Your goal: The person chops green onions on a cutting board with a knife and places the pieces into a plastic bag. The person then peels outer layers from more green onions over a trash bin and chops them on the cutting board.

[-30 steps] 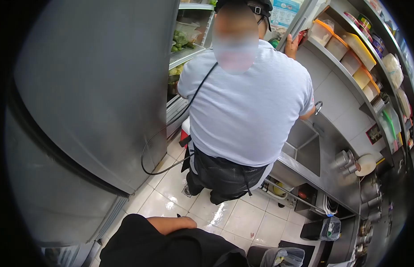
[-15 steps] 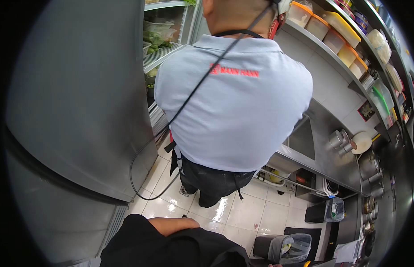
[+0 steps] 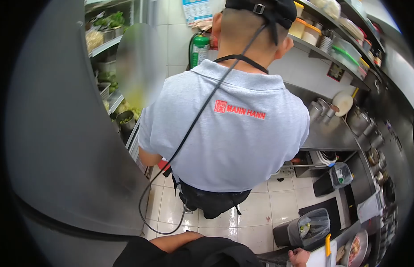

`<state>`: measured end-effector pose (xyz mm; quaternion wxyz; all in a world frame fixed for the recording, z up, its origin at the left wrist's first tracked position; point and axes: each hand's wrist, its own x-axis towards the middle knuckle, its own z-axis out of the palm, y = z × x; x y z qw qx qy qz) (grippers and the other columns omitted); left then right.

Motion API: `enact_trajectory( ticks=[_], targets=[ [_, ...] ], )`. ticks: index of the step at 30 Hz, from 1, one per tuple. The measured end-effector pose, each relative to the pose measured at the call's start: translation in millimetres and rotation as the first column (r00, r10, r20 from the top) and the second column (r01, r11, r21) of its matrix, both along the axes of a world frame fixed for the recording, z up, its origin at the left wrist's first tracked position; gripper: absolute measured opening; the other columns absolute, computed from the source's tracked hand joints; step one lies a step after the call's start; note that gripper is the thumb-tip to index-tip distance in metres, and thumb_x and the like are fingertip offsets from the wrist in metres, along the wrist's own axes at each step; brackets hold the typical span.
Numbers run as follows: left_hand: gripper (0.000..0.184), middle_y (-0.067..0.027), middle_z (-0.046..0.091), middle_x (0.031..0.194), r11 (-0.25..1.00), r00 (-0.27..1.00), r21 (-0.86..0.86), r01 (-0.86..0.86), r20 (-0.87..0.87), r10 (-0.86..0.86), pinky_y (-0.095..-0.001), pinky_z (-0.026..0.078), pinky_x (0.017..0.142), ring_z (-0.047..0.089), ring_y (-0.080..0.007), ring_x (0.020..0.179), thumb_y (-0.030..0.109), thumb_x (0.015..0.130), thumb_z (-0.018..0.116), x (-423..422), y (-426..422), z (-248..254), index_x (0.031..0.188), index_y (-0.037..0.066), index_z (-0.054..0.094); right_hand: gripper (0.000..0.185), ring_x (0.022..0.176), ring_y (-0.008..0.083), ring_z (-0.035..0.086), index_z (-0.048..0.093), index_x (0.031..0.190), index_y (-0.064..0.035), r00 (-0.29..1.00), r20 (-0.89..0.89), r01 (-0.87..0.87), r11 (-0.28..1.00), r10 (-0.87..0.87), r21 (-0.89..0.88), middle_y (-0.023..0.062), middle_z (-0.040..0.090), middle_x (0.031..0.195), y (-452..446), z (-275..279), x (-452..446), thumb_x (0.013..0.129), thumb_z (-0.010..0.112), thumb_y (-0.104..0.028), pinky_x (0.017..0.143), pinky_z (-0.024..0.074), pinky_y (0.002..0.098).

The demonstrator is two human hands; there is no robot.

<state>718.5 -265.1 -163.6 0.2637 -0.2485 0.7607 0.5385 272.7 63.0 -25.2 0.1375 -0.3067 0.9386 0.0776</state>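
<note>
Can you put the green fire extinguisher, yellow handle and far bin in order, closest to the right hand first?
In the head view, from the right hand:
1. Yellow handle, just right of it.
2. Far bin, ahead on the floor.
3. Green fire extinguisher, far back, left.

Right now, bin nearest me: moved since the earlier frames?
No: against the floor tiles and dark mat, the bin holds its place; the camera shifted.

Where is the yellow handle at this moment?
The yellow handle is toward the bottom right of the head view, between the person's right hand on its left and the metal bowl on its right.
</note>
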Motion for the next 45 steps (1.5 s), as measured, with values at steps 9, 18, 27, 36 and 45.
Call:
enact_trajectory(
  ticks=[9, 18, 27, 36, 45],
  targets=[
    [0.047, -0.0147, 0.063, 0.135, 0.99, 0.99, 0.108, 0.092, 0.101, -0.103, -0.0374, 0.044, 0.106, 0.059, -0.0281, 0.125, 0.04, 0.099, 0.054, -9.5, -12.9, 49.1, 0.135, 0.01, 0.061, 0.044, 0.093, 0.027, 0.07, 0.079, 0.089, -0.0166, 0.998, -0.061, -0.028, 0.999, 0.026, -0.028, 0.0075, 0.076, 0.088, 10.5, -21.9, -9.0, 0.076, 0.066, -0.057, 0.093, 0.0436, 0.0395],
    [0.048, -0.0156, 0.064, 0.133, 0.986, 0.965, 0.101, 0.13, 0.216, -0.149, -0.0377, 0.044, 0.105, 0.06, -0.0287, 0.124, 0.041, 0.099, 0.055, -24.7, -29.1, 51.1, 0.135, 0.009, 0.061, 0.048, 0.097, 0.0289, 0.068, 0.077, 0.093, -0.0134, 0.999, -0.013, -0.039, 0.999, 0.039, -0.025, 0.0134, 0.074, 0.094, 7.2, -2.9, -0.9, 0.082, 0.062, -0.057, 0.094, 0.0418, 0.0409],
    [0.049, -0.0165, 0.064, 0.131, 0.976, 0.956, 0.094, 0.197, 0.204, -0.212, -0.0381, 0.045, 0.105, 0.06, -0.0294, 0.123, 0.042, 0.099, 0.055, -66.3, -26.6, 58.3, 0.135, 0.009, 0.06, 0.045, 0.092, 0.0211, 0.068, 0.078, 0.096, -0.0176, 0.998, -0.056, -0.042, 0.996, 0.037, -0.082, 0.0048, 0.074, 0.087, 10.0, -12.1, -2.1, 0.08, 0.066, -0.058, 0.094, 0.0409, 0.0376],
    [0.05, -0.0174, 0.065, 0.129, 0.941, 0.923, 0.077, 0.331, 0.182, -0.339, -0.0385, 0.045, 0.104, 0.061, -0.03, 0.122, 0.043, 0.099, 0.055, -157.8, -16.2, 54.2, 0.135, 0.009, 0.06, 0.042, 0.088, 0.0233, 0.068, 0.078, 0.09, -0.0173, 0.994, -0.086, -0.09, 0.969, 0.072, -0.23, 0.0068, 0.073, 0.084, 13.9, -13.2, -0.2, 0.078, 0.069, -0.057, 0.093, 0.042, 0.0395],
    [0.051, -0.0184, 0.066, 0.127, 0.874, 0.855, 0.052, 0.482, 0.19, -0.483, -0.0388, 0.045, 0.103, 0.061, -0.0307, 0.121, 0.044, 0.099, 0.055, -235.9, 0.0, 50.0, 0.135, 0.008, 0.06, 0.043, 0.087, 0.0228, 0.068, 0.077, 0.091, -0.0167, 0.992, -0.087, -0.119, 0.929, 0.094, -0.35, 0.0048, 0.072, 0.084, 16.2, -8.1, 0.0, 0.079, 0.069, -0.057, 0.092, 0.0419, 0.04]
  ],
)
